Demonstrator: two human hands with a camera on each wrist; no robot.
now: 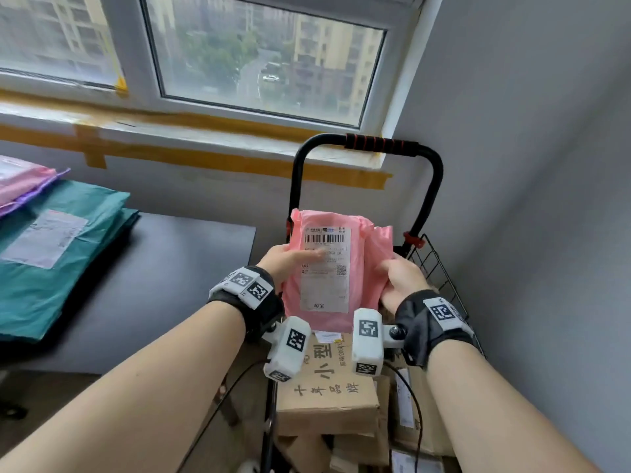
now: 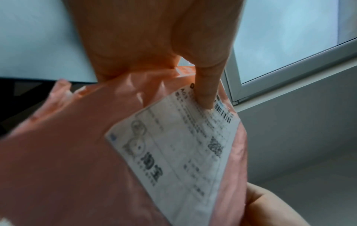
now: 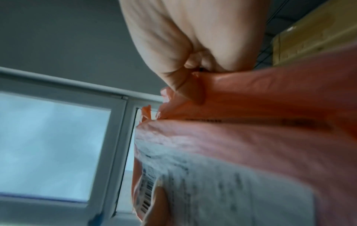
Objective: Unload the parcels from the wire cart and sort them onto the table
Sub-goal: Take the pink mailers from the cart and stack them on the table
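Two hands, my left hand (image 1: 285, 259) and right hand (image 1: 403, 278), each grip an edge of one pink parcel (image 1: 336, 268) above the wire cart (image 1: 437, 264), label facing me, probably so I can read it before sorting onto the table (image 1: 164, 268).

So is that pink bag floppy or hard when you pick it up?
Probably floppy: the pink bag wrinkles and folds where the right hand bunches its edge. It is likely light too, since the left hand steadies it with just a thumb on the label. The shiny plastic may be a bit slippery.
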